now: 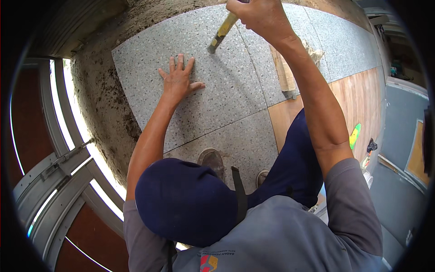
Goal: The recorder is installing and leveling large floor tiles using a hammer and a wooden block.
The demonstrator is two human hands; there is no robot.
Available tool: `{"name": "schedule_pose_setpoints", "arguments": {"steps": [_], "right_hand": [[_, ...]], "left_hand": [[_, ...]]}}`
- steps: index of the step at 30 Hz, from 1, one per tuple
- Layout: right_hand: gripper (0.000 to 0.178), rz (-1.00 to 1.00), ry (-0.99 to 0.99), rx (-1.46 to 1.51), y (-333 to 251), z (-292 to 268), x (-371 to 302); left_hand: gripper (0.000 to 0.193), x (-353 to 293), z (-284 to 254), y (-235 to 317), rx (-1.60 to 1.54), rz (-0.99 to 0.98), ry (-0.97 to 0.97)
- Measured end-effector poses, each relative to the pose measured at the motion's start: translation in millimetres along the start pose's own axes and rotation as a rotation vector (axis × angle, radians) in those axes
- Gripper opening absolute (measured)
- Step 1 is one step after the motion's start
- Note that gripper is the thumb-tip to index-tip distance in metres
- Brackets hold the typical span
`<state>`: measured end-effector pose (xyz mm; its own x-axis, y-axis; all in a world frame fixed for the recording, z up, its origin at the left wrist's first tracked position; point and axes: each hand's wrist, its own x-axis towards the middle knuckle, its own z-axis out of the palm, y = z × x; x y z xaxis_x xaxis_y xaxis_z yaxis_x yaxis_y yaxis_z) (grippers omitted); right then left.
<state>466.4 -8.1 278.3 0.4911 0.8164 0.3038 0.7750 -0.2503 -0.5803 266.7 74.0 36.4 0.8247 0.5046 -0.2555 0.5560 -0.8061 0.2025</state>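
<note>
The left hand [177, 83] lies spread on a speckled grey tile [149, 59]; the right hand [262, 17], farther forward and rightward, is wrapped around a yellow-and-black tool [224, 31], its tip on or just above the tile; this looks like tapping the tile down; next likely calls for light, even knocks.

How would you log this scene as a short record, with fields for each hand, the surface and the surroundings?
Left hand: palm down, fingers spread
Right hand: gripping a yellow-and-black tool, lower end angled down; contact unclear
Surface: speckled grey tile
Right side: pale wooden block, brown patterned floor
Left side: rough brown ground
</note>
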Motion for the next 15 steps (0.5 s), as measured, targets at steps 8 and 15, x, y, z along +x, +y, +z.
{"name": "schedule_pose_setpoints", "arguments": {"steps": [8,15], "right_hand": [[0.033,-0.020,0.016,0.062,2.5,-3.5,16.8],[0.023,0.033,0.013,0.134,-32.4,-26.1,43.0]], "left_hand": [[0.110,1.7,1.9,1.0,-0.004,0.003,0.001],[0.112,2.1,2.9,4.2,0.011,0.005,0.006]]}}
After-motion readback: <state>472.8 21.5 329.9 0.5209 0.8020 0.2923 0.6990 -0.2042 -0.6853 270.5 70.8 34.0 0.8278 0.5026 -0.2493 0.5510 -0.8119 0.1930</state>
